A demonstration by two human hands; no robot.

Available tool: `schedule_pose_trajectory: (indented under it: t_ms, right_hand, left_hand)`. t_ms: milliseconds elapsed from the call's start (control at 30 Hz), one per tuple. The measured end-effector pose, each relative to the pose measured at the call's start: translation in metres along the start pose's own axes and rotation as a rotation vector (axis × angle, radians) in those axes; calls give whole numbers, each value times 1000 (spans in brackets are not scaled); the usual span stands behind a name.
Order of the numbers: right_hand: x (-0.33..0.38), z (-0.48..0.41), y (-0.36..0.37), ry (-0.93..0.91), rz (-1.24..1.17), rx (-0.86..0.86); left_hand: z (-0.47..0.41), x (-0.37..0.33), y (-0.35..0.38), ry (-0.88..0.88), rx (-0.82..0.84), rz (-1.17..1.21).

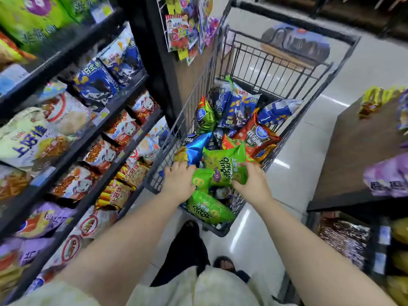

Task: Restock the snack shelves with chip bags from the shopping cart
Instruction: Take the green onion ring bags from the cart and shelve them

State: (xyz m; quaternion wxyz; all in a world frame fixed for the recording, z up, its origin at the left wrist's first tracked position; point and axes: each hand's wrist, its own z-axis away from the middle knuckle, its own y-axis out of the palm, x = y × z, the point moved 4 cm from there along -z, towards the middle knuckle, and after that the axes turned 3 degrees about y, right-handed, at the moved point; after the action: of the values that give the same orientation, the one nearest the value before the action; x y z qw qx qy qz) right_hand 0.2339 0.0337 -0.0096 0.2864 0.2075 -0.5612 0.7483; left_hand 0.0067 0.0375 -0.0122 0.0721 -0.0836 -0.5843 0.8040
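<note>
Our left hand (178,180) and right hand (251,182) grip opposite ends of a green onion-rings bag (223,164), fingers curled over its edges. We hold it on top of the heap at the near end of the shopping cart (276,62). A second green bag (209,208) lies nearer, and blue chip bags (238,107) and a red bag (258,133) lie farther. Stocked snack shelves (123,100) stand on the left.

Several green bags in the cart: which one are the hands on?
The upper onion-rings bag, gripped by the left hand and right hand; its twin lies below, unheld, nearer the person.
</note>
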Motion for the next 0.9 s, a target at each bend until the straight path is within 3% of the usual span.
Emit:
schedule_pose_trajectory:
  t_ms: [167,300,433,533,700,900]
  right_hand:
    - [-18,-23,22,274,-80,-40]
    - [-32,-37,36,423,-160,25]
    - [-40,-42,45,454,-156,56]
    - [-39,-48,44,456,-189,18]
    - [-20,-63,26,395,-537,-203]
    - [10,-100,26,477,-1055,-254]
  left_hand:
    - [-16,54,35,-47,83,181]
    - [-34,81,60,-63,145,496]
    - [-41,101,79,-142,159,852]
    - [-47,111,85,-203,137,929]
    - [-67,120,69,-242,137,970]
    - [-91,130,47,-507,-80,1224]
